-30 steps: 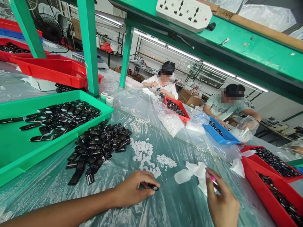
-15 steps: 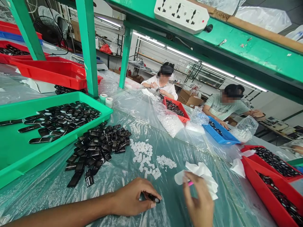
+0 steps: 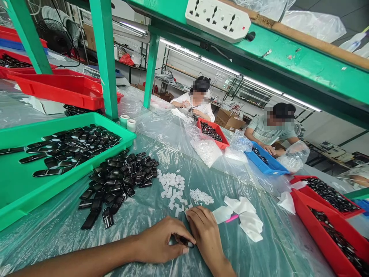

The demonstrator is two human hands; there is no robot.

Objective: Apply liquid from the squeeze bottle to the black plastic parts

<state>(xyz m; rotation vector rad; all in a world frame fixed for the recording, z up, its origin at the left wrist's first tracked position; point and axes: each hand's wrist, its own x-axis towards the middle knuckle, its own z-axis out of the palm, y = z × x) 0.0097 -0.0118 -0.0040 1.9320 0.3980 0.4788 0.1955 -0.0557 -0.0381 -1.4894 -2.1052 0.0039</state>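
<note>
My left hand (image 3: 163,239) is closed around a small glossy black plastic piece (image 3: 186,241) with a pale round end, held just above the plastic-covered table. Close beside it, my right hand (image 3: 205,232) reaches down to the near edge of the flat white pieces (image 3: 171,186). Its fingers are bent and pressed together; whatever lies under the fingertips is hidden. Right of that hand a pink stick-like tool (image 3: 232,218) lies by crumpled white sheets (image 3: 248,221). A small heap of tiny white bits (image 3: 201,196) sits just beyond the fingers.
Loose black pieces (image 3: 115,177) are piled beside a green tray (image 3: 123,140) of similar ones. Red bins (image 3: 301,207) stand at the right. A green shelf frame (image 3: 102,57) crosses overhead. Two people (image 3: 198,100) work across the table near a blue tray (image 3: 269,165).
My right hand has left the pink tool and white sheets and moved left to the white pieces. My left hand stays in place with the black piece.
</note>
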